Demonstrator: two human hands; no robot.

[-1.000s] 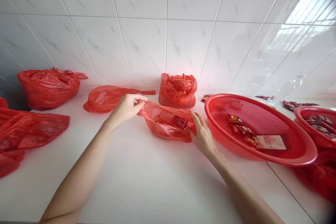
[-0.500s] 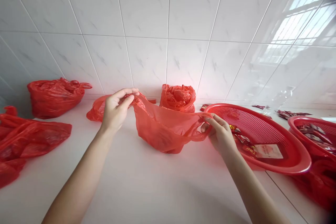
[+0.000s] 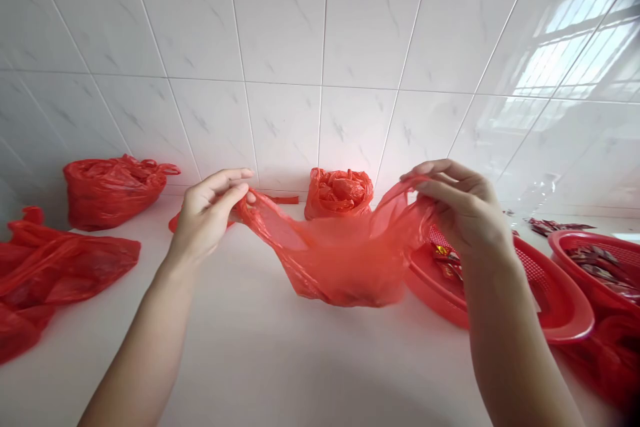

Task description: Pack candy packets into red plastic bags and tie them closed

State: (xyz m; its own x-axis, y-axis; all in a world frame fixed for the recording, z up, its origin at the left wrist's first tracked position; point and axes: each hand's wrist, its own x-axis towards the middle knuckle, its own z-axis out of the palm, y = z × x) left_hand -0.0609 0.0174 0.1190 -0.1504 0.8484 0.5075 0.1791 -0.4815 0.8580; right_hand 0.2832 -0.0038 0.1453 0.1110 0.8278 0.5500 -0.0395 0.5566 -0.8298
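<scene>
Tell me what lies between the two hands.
In the head view, a thin red plastic bag spans the gap, its handles pinched by the left hand and right hand.

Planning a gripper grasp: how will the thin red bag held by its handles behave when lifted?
The red plastic bag is probably very floppy: it sags between the left hand and the right hand. It seems light, since finger pinches hold it up. The film looks thin and translucent, so a hard pull might stretch or tear it.
</scene>
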